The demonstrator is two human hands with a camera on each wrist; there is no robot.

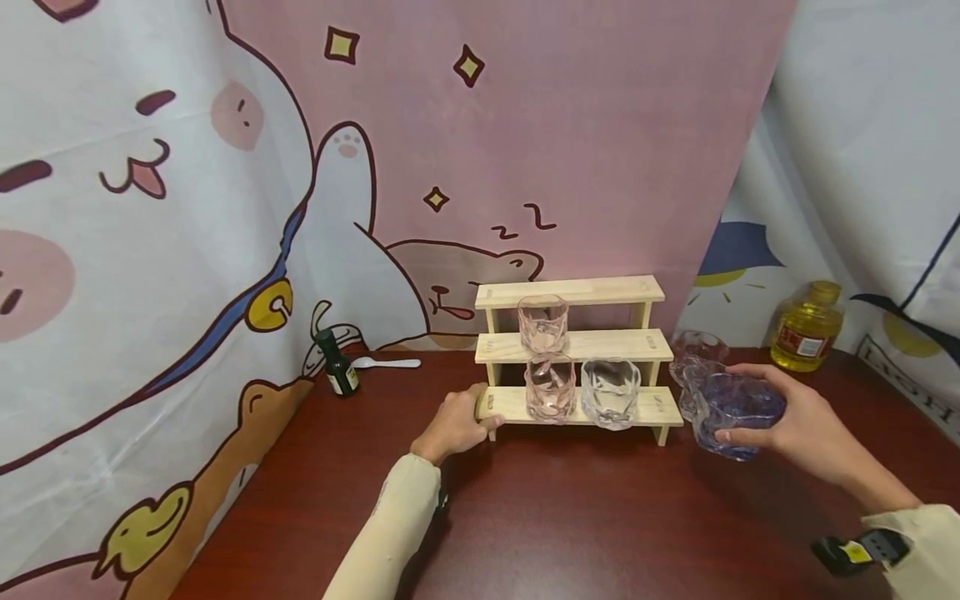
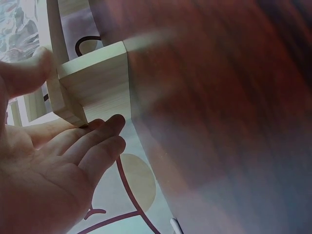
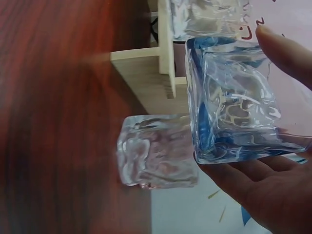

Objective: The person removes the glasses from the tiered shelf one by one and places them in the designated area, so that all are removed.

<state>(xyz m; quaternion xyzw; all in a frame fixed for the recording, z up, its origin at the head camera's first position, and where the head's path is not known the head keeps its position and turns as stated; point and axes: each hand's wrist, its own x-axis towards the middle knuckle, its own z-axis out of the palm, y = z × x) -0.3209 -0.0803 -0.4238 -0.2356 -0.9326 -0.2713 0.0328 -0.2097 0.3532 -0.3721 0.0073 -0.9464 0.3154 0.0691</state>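
My left hand (image 1: 454,423) grips the left end of the bottom step of a three-tier wooden display rack (image 1: 570,291). In the left wrist view its thumb lies on the board (image 2: 95,63) and its fingers reach beneath the end. My right hand (image 1: 813,425) holds a blue-tinted glass tumbler (image 1: 738,412) just right of the rack, thumb and fingers on opposite sides. A pink tumbler (image 1: 543,323) stands on the middle step. Another pink tumbler (image 1: 551,388) and a clear tumbler (image 1: 611,392) stand on the bottom step.
Behind the blue tumbler, more glass tumblers (image 1: 699,348) stand on the dark red table (image 1: 570,517), partly overlapped. An oil bottle (image 1: 807,327) is at the back right. A small dark green bottle (image 1: 337,364) and a white spoon (image 1: 387,363) are at the back left, before a cartoon-printed cloth.
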